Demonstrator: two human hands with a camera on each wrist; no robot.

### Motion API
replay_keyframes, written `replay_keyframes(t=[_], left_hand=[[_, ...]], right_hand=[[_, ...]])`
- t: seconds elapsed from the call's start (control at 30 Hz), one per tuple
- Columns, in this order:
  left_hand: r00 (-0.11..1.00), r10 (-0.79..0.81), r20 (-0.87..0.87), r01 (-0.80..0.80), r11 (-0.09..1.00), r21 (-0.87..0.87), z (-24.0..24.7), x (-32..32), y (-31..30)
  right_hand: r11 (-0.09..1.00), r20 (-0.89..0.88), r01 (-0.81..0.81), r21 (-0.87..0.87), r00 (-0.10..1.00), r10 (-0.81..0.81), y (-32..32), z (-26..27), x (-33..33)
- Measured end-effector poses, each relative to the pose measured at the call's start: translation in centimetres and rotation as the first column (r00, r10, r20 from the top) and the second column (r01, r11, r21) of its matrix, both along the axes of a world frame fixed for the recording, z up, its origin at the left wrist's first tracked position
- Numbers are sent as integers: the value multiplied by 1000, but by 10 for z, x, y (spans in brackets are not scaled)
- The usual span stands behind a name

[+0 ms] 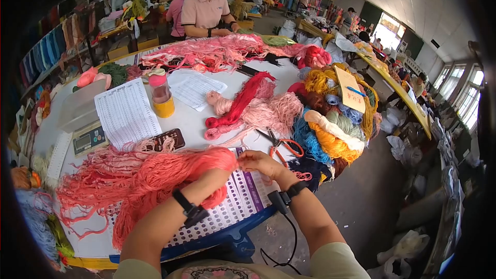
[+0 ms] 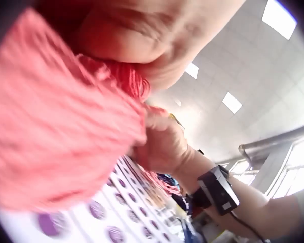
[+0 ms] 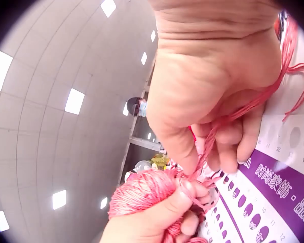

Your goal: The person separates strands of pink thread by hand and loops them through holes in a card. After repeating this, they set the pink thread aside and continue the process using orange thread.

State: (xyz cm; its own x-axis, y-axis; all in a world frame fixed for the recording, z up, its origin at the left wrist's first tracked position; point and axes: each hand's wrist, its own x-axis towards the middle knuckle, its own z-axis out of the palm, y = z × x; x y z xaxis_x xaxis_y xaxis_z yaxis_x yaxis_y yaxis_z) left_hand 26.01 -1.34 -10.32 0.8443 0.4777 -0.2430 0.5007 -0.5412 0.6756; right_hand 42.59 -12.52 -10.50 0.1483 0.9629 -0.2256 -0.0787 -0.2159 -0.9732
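A big loose hank of coral-pink yarn (image 1: pixel 155 178) lies across the near side of the table. My left hand (image 3: pixel 157 217) grips its bunched right end, largely covered by yarn in the head view. Beside it, my right hand (image 1: pixel 261 164) pinches a few thin pink strands (image 3: pixel 245 107) between thumb and fingers, close to the left thumb in the right wrist view. The strands run back under the right palm. Beneath both hands lies a white and purple card with rows of holes (image 1: pixel 227 205). Orange-handled scissors (image 1: pixel 281 148) lie just beyond the right hand.
Red and pale-pink skeins (image 1: pixel 268 111) lie mid-table. A multicoloured yarn pile (image 1: pixel 333 119) stands at the right edge. Printed sheets (image 1: pixel 126 113), a pink-lidded bottle (image 1: pixel 161 95), a phone (image 1: pixel 168 140) and a scale (image 1: pixel 89 139) sit on the left. A person (image 1: pixel 206 13) works opposite.
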Motion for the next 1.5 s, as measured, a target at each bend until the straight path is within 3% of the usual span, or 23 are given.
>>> replay_keyframes(t=[0.07,0.13,0.2,0.27,0.4,0.47,0.53,0.67,0.73,0.8,0.83,0.93,0.97,1.03,1.17,1.2,1.27,1.3,1.33,1.37,1.4,1.43,1.5], left_hand=[[960,124,252,-103,990,-96,-12,-20,28],[891,379,251,-10,567,-824,47,-57,41],[798,597,80,-99,261,-960,83,-98,67],[757,604,249,117,250,-961,96,-149,109],[277,835,476,-203,535,-820,123,-241,171],[-1,886,463,-292,443,-848,142,-289,188],[-77,817,572,-323,522,-789,155,-354,216],[31,730,683,-62,683,-728,227,-357,127],[-50,823,566,-95,560,-823,242,-329,79],[322,718,617,-131,679,-722,241,-310,31],[435,721,539,19,591,-806,241,-296,8],[765,523,376,126,450,-884,237,-272,-37],[766,521,377,126,453,-883,233,-271,-42],[857,82,509,321,687,-652,224,-276,-46],[946,-115,302,299,666,-683,240,-324,-31],[945,-120,304,304,663,-684,231,-330,-24],[773,445,452,112,606,-787,208,-337,-16],[345,922,176,-206,258,-944,226,-304,-39],[346,924,164,-207,246,-947,200,-318,-14],[744,633,211,-142,459,-877,164,-338,25],[963,201,178,20,607,-794,124,-363,55],[997,-73,10,59,700,-712,160,-345,25],[928,-330,171,331,522,-786,183,-343,0]], right_hand=[[999,112,19,-34,994,-16,5,1,-4],[992,472,43,-119,881,19,12,-6,-4],[995,505,76,-72,862,-30,14,-9,-5],[990,555,54,-132,831,28,13,0,-6],[994,624,32,-106,780,41,11,2,-8],[996,690,30,-84,723,36,8,4,-12],[996,725,55,-74,689,16,5,9,-20],[992,845,90,-90,535,28,8,13,-36],[997,853,-58,-43,518,67,17,48,-63],[961,772,-218,171,636,7,40,80,-108],[898,593,-295,326,803,49,36,121,-143],[477,470,-488,731,867,166,44,171,-228],[476,470,-487,733,867,163,48,172,-245],[445,200,-634,632,689,697,54,169,-273],[565,362,-701,436,711,603,70,150,-284],[670,403,-550,499,831,382,68,175,-277],[736,414,-368,568,901,130,63,210,-278],[627,519,-355,694,850,-93,62,223,-284],[493,566,-377,784,761,-318,63,230,-289],[503,571,-380,776,761,-307,66,233,-293],[433,611,-448,782,687,-393,70,234,-299],[352,632,-526,774,618,-468,76,235,-308],[398,688,-562,725,626,-367,89,219,-314]])
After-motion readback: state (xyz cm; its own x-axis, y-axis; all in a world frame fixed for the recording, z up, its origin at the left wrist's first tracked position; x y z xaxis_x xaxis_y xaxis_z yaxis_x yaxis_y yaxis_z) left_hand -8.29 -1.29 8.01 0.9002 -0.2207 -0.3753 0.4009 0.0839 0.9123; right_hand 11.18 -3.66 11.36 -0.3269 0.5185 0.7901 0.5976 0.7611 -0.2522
